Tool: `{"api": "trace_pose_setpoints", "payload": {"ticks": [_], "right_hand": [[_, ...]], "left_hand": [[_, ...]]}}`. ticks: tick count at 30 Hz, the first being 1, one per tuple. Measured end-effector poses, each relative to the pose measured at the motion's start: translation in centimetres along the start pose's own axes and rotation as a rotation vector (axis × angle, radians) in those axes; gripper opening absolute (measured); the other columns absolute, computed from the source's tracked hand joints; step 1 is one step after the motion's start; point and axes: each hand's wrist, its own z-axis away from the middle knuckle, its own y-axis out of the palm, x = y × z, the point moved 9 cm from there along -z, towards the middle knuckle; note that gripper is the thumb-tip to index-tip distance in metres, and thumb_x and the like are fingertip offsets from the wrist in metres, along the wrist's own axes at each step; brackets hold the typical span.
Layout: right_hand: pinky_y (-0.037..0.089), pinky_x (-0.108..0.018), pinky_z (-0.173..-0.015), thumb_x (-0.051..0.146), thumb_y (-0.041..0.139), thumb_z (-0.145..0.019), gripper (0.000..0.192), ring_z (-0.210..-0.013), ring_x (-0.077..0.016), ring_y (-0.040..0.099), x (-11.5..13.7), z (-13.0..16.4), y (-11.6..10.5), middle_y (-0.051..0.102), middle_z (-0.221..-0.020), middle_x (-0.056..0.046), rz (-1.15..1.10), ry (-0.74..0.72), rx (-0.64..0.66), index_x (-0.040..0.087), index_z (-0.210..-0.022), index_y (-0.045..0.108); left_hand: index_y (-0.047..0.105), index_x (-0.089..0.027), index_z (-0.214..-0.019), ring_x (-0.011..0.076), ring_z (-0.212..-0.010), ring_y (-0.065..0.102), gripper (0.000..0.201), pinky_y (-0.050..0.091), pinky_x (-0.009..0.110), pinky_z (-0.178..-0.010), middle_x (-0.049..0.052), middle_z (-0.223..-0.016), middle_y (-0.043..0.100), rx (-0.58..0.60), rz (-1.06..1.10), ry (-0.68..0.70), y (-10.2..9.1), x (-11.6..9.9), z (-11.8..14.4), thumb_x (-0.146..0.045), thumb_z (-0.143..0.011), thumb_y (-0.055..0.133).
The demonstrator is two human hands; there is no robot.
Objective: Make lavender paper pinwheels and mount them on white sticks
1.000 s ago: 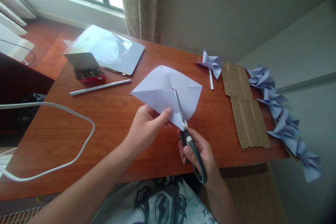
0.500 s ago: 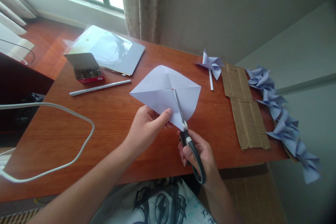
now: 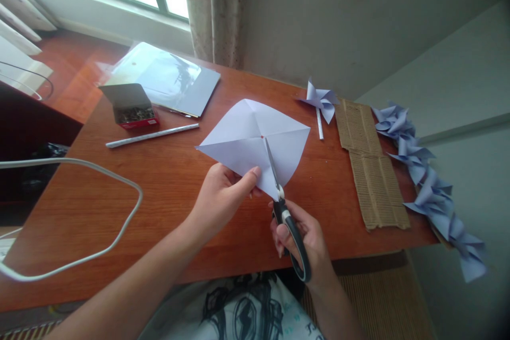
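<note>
A pale lilac paper square (image 3: 247, 138) with diagonal creases and a red dot at its middle is lifted above the wooden desk (image 3: 175, 186). My left hand (image 3: 223, 196) pinches its near edge between thumb and fingers. My right hand (image 3: 298, 234) grips black-handled scissors (image 3: 285, 210). Their blades lie along the crease from the near corner, and the tip reaches almost to the red dot.
An open red box of pins (image 3: 133, 111), a white stick (image 3: 153, 134) and a plastic sleeve (image 3: 163, 77) lie at the left. A finished pinwheel (image 3: 321, 98), corrugated cardboard (image 3: 370, 164) and a row of pinwheels (image 3: 426, 180) sit at the right. A white cable (image 3: 79, 212) loops at the near left.
The paper tilted slightly, its right corner rising a little. The scissors and both hands stay almost where they were.
</note>
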Motion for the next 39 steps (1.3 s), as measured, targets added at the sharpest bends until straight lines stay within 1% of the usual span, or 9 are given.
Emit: {"api": "trace_pose_setpoints", "payload": {"ticks": [9, 15, 22, 27, 31, 34, 39], "right_hand": [[0.041, -0.019, -0.047, 0.054, 0.08, -0.077, 0.055, -0.053, -0.0067, 0.046, 0.15, 0.05, -0.31, 0.057, -0.072, 0.001, 0.02, 0.002, -0.028, 0.017, -0.116, 0.068], [0.039, -0.019, -0.045, 0.055, 0.08, -0.076, 0.056, -0.051, -0.0065, 0.044, 0.36, 0.11, -0.36, 0.056, -0.07, 0.001, 0.039, -0.005, -0.056, 0.016, -0.116, 0.069], [0.038, -0.019, -0.044, 0.055, 0.085, -0.071, 0.059, -0.048, -0.0059, 0.043, 0.28, 0.03, -0.43, 0.056, -0.065, 0.003, 0.044, 0.004, -0.057, 0.017, -0.114, 0.071], [0.039, -0.02, -0.043, 0.055, 0.084, -0.071, 0.062, -0.047, -0.0072, 0.044, 0.36, 0.08, -0.43, 0.058, -0.065, 0.002, 0.059, 0.006, -0.065, 0.016, -0.117, 0.07], [0.04, -0.02, -0.044, 0.056, 0.083, -0.073, 0.058, -0.047, -0.0068, 0.045, 0.18, 0.14, -0.44, 0.058, -0.066, 0.002, 0.055, 0.012, -0.07, 0.017, -0.113, 0.069], [0.039, -0.02, -0.045, 0.058, 0.081, -0.074, 0.059, -0.048, -0.0072, 0.045, -0.04, 0.07, -0.38, 0.058, -0.068, 0.002, 0.055, 0.011, -0.041, 0.018, -0.114, 0.066], [0.037, -0.024, -0.055, 0.066, 0.074, -0.077, 0.065, -0.06, -0.0116, 0.046, 0.22, -0.04, 0.4, 0.056, -0.073, 0.0, 0.06, -0.075, 0.086, 0.018, -0.119, 0.063]], "left_hand": [[0.066, -0.015, -0.063, 0.0118, -0.054, 0.06, 0.022, 0.045, 0.02, -0.051, 0.0, -0.056, 0.068, -0.02, -0.04, -0.028, -0.25, 0.04, -0.02, -0.025, -0.083, 0.07], [0.065, -0.014, -0.064, 0.0119, -0.053, 0.059, 0.023, 0.045, 0.02, -0.051, 0.0, -0.056, 0.067, -0.031, -0.062, -0.033, -0.47, 0.23, 0.0, -0.027, -0.082, 0.07], [0.065, -0.015, -0.065, 0.0116, -0.053, 0.059, 0.021, 0.045, 0.02, -0.051, -0.001, -0.056, 0.066, -0.029, -0.032, -0.026, -0.35, 0.13, -0.07, -0.026, -0.082, 0.07], [0.065, -0.015, -0.065, 0.012, -0.054, 0.06, 0.021, 0.045, 0.021, -0.051, 0.0, -0.057, 0.067, -0.038, -0.046, -0.035, -0.38, 0.24, -0.02, -0.026, -0.082, 0.07], [0.065, -0.015, -0.067, 0.0124, -0.055, 0.06, 0.021, 0.046, 0.021, -0.052, 0.0, -0.058, 0.067, -0.035, -0.044, -0.033, -0.43, 0.29, 0.03, -0.027, -0.083, 0.07], [0.065, -0.015, -0.068, 0.0126, -0.056, 0.06, 0.02, 0.046, 0.022, -0.053, 0.0, -0.06, 0.067, -0.037, -0.041, -0.029, -0.48, 0.24, 0.07, -0.028, -0.083, 0.07], [0.064, -0.016, -0.069, 0.0124, -0.056, 0.059, 0.02, 0.046, 0.022, -0.054, -0.001, -0.061, 0.066, -0.057, 0.002, -0.015, -0.76, 0.08, 0.16, -0.028, -0.083, 0.072]]}}
